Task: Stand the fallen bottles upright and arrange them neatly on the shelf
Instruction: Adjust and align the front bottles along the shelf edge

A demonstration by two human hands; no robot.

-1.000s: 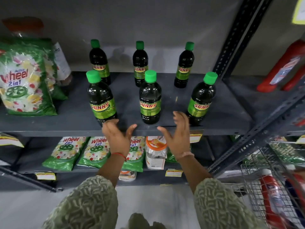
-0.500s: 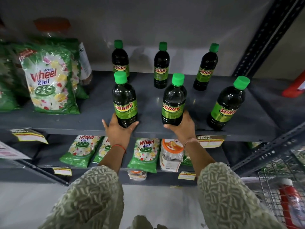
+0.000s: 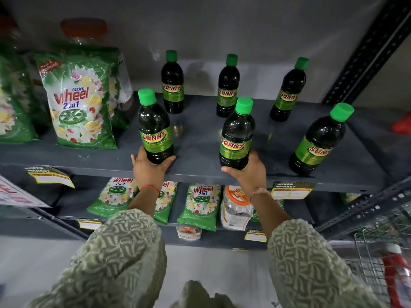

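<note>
Several dark Sunny bottles with green caps stand upright on the grey shelf [image 3: 200, 138] in two rows. My left hand [image 3: 149, 172] grips the base of the front left bottle [image 3: 154, 127]. My right hand [image 3: 249, 172] grips the base of the front middle bottle [image 3: 236, 134]. The front right bottle [image 3: 320, 141] stands alone near the shelf edge. Behind them stand the back left bottle [image 3: 172, 83], the back middle bottle [image 3: 228, 87] and the back right bottle [image 3: 289, 90].
Green Wheel detergent bags [image 3: 77, 103] lean at the shelf's left, with a jar behind them. More bags [image 3: 200, 205] and a jar [image 3: 235, 207] fill the lower shelf. A perforated upright post [image 3: 364, 52] bounds the right side. A wire cart [image 3: 387, 258] stands at lower right.
Both hands moved from open in front of the shelf edge onto the bases of the front left and front middle bottles. The view shifted left.
</note>
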